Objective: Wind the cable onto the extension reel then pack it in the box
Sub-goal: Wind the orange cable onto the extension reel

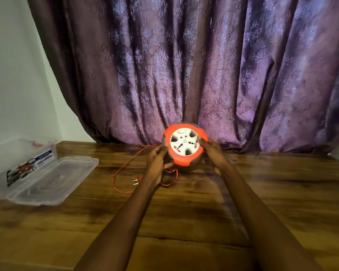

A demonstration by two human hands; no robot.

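The extension reel [184, 145] is round, orange with a white socket face, and is tilted up toward me above the wooden table [262, 192]. My left hand [158, 159] holds its left edge, thumb on the orange rim. My right hand [213, 151] grips its right edge, with the thumb reaching onto the white face. A thin red cable [123, 169] runs from the reel in loose loops over the table, ending in a two-pin plug [137, 181] beside my left wrist. The clear plastic box [24, 163] lies open at the left with its lid [53, 180] folded out.
A purple patterned curtain [204, 75] hangs right behind the reel along the table's back edge. A white wall [12, 85] stands at the left behind the box. A printed label shows on the box's side.
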